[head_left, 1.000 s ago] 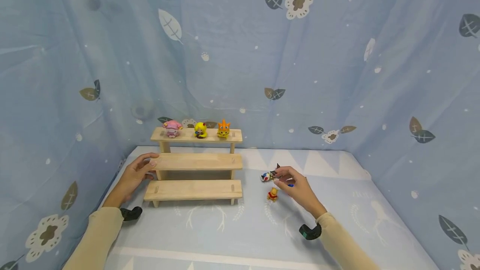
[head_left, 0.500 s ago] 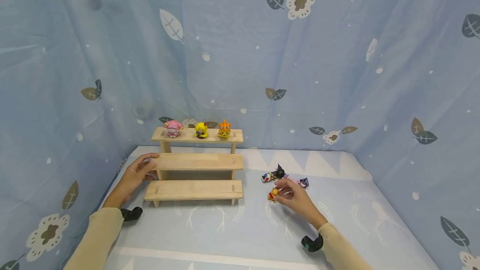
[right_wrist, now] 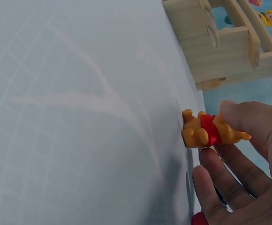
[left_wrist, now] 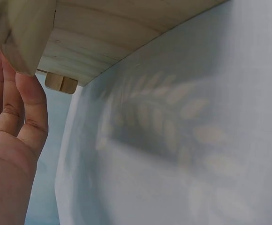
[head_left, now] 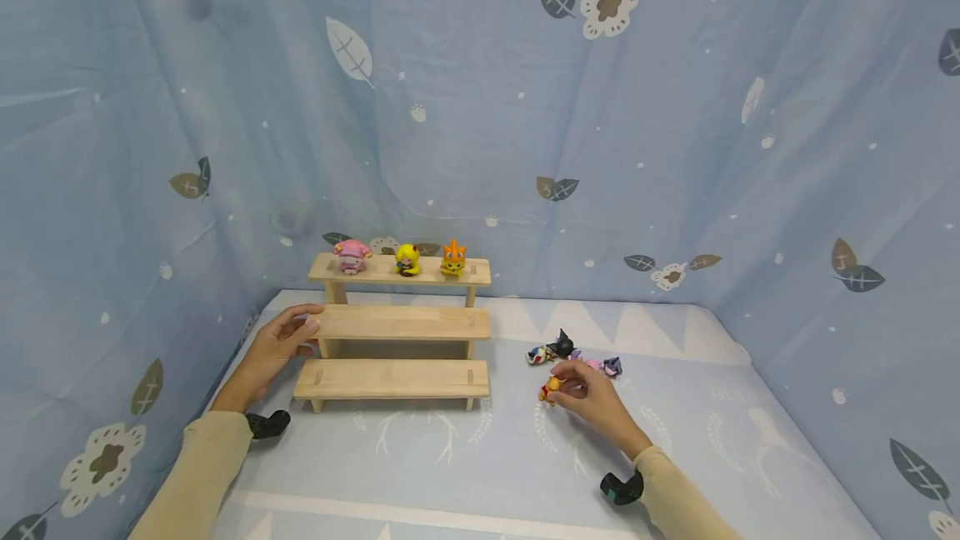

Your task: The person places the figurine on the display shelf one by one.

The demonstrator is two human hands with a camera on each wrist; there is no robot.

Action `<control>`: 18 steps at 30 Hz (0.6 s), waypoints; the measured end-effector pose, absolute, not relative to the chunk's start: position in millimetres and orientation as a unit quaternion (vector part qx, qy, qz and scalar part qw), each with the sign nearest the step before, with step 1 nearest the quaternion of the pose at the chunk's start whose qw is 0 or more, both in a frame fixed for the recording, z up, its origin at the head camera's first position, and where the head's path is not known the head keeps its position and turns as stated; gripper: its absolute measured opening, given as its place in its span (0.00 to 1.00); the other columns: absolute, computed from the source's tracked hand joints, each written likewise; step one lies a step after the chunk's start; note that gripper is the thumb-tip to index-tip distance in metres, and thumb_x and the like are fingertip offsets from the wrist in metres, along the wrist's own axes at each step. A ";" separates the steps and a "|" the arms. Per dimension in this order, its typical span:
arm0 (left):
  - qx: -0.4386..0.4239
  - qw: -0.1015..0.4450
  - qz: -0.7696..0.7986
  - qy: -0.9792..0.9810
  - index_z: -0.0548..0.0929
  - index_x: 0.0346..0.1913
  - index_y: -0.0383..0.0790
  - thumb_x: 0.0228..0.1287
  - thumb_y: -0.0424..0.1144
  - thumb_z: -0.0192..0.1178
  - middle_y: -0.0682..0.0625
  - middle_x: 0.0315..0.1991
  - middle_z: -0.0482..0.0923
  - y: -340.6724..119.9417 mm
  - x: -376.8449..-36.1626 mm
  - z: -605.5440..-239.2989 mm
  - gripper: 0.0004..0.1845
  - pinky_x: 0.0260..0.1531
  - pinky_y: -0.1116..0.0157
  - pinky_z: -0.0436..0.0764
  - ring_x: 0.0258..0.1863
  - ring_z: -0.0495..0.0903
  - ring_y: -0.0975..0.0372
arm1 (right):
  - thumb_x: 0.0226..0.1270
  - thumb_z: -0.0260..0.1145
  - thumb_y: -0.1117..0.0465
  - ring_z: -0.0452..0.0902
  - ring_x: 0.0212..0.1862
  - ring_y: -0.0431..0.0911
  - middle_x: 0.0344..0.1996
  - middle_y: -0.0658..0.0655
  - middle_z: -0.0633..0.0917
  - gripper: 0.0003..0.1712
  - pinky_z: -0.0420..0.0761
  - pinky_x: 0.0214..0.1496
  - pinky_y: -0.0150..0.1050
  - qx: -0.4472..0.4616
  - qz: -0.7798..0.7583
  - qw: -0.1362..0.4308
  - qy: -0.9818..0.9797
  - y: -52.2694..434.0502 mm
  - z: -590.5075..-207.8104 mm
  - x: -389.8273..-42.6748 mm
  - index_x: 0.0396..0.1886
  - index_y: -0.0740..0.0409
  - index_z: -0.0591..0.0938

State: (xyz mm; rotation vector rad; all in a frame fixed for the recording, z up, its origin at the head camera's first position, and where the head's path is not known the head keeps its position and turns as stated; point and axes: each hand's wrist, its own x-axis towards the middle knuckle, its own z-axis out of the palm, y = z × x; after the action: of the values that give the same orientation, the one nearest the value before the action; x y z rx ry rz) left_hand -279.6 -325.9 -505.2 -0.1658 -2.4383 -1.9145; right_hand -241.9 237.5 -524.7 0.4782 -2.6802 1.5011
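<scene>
Right side: I record the right hand [head_left: 596, 400] with its grip narrowed on a bear figure [head_left: 551, 391] in a red shirt, thumb against one side, fingers against the other. The bear is low at the counter [head_left: 405, 469], to the right of the wooden stand [head_left: 397, 322]; from here I cannot tell whether its feet touch.

Left side: the left hand [head_left: 273, 350] holds the left end of the stand's middle tier.

On the top tier I count three upright figures [head_left: 407, 259]. Just beyond the right hand, a small cluster of figurines [head_left: 561, 345] lies on the counter.
</scene>
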 end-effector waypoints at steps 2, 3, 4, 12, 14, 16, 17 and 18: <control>-0.054 0.020 -0.617 -0.785 0.71 0.74 0.46 0.76 0.54 0.59 0.51 0.53 0.77 -325.6 -279.2 -505.3 0.29 0.44 0.56 0.84 0.45 0.83 0.60 | 0.61 0.79 0.64 0.85 0.43 0.44 0.44 0.52 0.86 0.20 0.84 0.45 0.36 0.153 0.483 0.016 -0.862 236.8 -526.0 -242.3 0.52 0.56 0.83; -0.055 0.020 -0.618 -0.784 0.71 0.74 0.46 0.77 0.54 0.59 0.50 0.53 0.77 -325.5 -279.0 -505.5 0.29 0.44 0.56 0.84 0.46 0.83 0.59 | 0.61 0.79 0.63 0.85 0.43 0.43 0.44 0.51 0.86 0.20 0.85 0.45 0.36 0.152 0.481 0.015 -0.863 236.5 -526.5 -242.5 0.51 0.54 0.84; -0.055 0.021 -0.619 -0.784 0.71 0.74 0.46 0.76 0.54 0.59 0.50 0.52 0.78 -325.5 -279.1 -506.0 0.29 0.44 0.56 0.84 0.46 0.83 0.59 | 0.61 0.79 0.63 0.85 0.43 0.43 0.43 0.51 0.86 0.19 0.84 0.45 0.35 0.151 0.480 0.015 -0.864 236.2 -526.9 -242.8 0.50 0.53 0.84; -0.057 0.020 -0.617 -0.785 0.72 0.72 0.50 0.76 0.55 0.59 0.50 0.55 0.77 -325.8 -282.2 -508.1 0.28 0.44 0.58 0.84 0.46 0.83 0.61 | 0.60 0.80 0.64 0.84 0.43 0.43 0.43 0.49 0.86 0.20 0.84 0.45 0.35 0.140 0.474 0.014 -0.869 233.7 -526.8 -244.3 0.50 0.51 0.84; -0.056 0.019 -0.619 -0.783 0.72 0.73 0.49 0.77 0.54 0.59 0.51 0.54 0.77 -325.7 -281.3 -507.9 0.28 0.44 0.59 0.84 0.46 0.83 0.61 | 0.58 0.81 0.65 0.85 0.43 0.42 0.43 0.50 0.86 0.22 0.84 0.45 0.35 0.144 0.474 0.023 -0.868 233.7 -528.6 -245.3 0.51 0.55 0.83; -0.052 0.020 -0.622 -0.781 0.72 0.72 0.49 0.77 0.54 0.59 0.52 0.54 0.77 -325.6 -280.5 -508.0 0.27 0.44 0.59 0.84 0.45 0.84 0.61 | 0.58 0.81 0.67 0.85 0.42 0.43 0.43 0.51 0.86 0.23 0.84 0.44 0.35 0.150 0.473 0.035 -0.867 233.4 -530.8 -246.7 0.52 0.59 0.83; -0.051 0.020 -0.622 -0.781 0.72 0.72 0.49 0.76 0.54 0.59 0.52 0.54 0.77 -325.5 -280.2 -508.0 0.28 0.44 0.59 0.84 0.45 0.84 0.61 | 0.58 0.80 0.67 0.85 0.42 0.43 0.43 0.52 0.86 0.24 0.84 0.43 0.35 0.152 0.472 0.040 -0.867 233.3 -531.8 -247.2 0.53 0.60 0.82; -0.050 0.019 -0.621 -0.782 0.72 0.73 0.48 0.76 0.54 0.59 0.52 0.54 0.77 -325.4 -279.9 -507.9 0.28 0.44 0.59 0.84 0.46 0.84 0.61 | 0.58 0.80 0.68 0.85 0.42 0.43 0.43 0.52 0.86 0.24 0.84 0.43 0.35 0.152 0.473 0.042 -0.867 233.0 -531.9 -247.4 0.53 0.60 0.82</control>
State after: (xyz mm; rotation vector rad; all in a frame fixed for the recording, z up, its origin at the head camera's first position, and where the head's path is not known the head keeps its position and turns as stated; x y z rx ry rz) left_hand -279.9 -325.4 -507.9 -0.1549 -2.4260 -1.9290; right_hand -247.4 233.0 -531.9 0.4641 -2.6532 1.4464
